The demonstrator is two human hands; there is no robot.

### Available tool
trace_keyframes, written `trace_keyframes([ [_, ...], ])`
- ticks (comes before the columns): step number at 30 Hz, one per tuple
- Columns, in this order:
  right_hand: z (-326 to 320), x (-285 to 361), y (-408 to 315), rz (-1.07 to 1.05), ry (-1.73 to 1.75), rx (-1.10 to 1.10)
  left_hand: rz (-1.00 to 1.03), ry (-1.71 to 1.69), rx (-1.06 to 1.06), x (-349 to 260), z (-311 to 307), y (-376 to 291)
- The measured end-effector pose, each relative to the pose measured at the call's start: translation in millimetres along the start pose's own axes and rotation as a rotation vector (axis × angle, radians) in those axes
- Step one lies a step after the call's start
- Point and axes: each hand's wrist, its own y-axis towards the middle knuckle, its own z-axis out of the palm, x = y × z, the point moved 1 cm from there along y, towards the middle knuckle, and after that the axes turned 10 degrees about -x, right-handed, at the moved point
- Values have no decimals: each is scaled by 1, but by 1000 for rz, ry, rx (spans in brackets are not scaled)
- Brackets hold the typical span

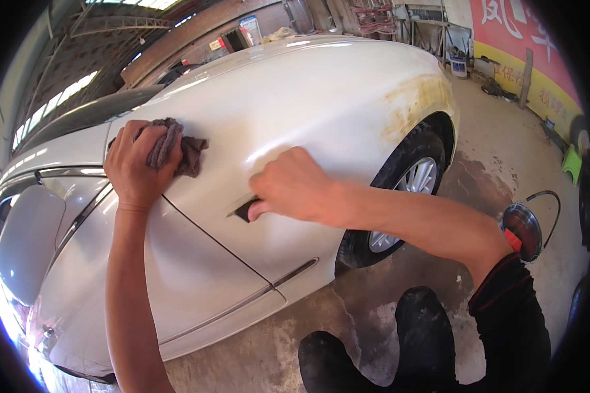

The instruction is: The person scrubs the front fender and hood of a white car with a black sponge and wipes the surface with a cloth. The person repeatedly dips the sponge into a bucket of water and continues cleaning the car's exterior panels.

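A white car stands before me, its front fender (pixel 295 113) spanning the middle of the view. My left hand (pixel 142 152) grips a crumpled grey-brown cloth (pixel 191 152) against the fender's upper rear part, close to the door seam. Lower on the same panel, my right hand (pixel 295 184) lies with bent fingers over a thin dark sheet (pixel 243 211). Only a corner of that sheet shows below the thumb; its material cannot be told. Yellowish-brown filler or stain (pixel 418 100) marks the fender's front corner above the wheel arch.
The front wheel (pixel 420 177) sits right of my hands. A dark bucket (pixel 521 231) with a raised handle stands on the concrete floor (pixel 295 329). At left juts the door mirror (pixel 29 240). A white pail (pixel 458 66) and a green plastic item (pixel 572 164) are near the bannered wall.
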Motion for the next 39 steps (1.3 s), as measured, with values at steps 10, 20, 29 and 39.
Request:
trace_keyframes([
  [10, 17, 43, 17, -90, -83, 126, -25, -16, -16, 6, 3, -3],
  [20, 11, 62, 3, 106, 31, -485, -44, 9, -24, 9, 4, -7],
  [29, 54, 110, -24, -213, -327, -393, -11, 13, -34, 11, 2, -9],
  [39, 99, 96, -34, -349, -196, -495, -23, 23, -38, 13, 4, -11],
])
